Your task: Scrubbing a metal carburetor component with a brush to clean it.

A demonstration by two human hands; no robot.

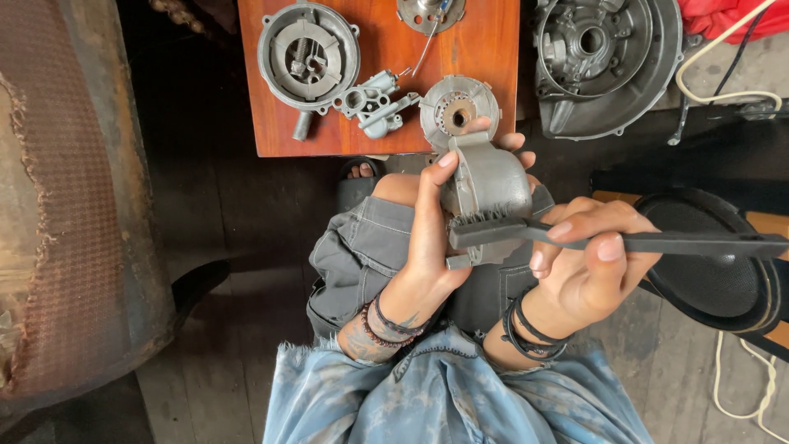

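My left hand (429,238) grips a grey cast-metal engine part (486,182), holding it upright over my lap. My right hand (585,265) holds a black long-handled brush (657,242), handle pointing right. The brush's bristle head (485,224) rests against the lower front of the metal part. Both wrists carry dark bracelets.
A reddish wooden board (485,49) ahead carries a round grey cover (308,56), a small carburettor-like casting (374,105) and a round disc part (458,108). A large engine casing (608,62) lies at upper right, a black round pan (713,263) at right, a rusty drum (74,205) at left.
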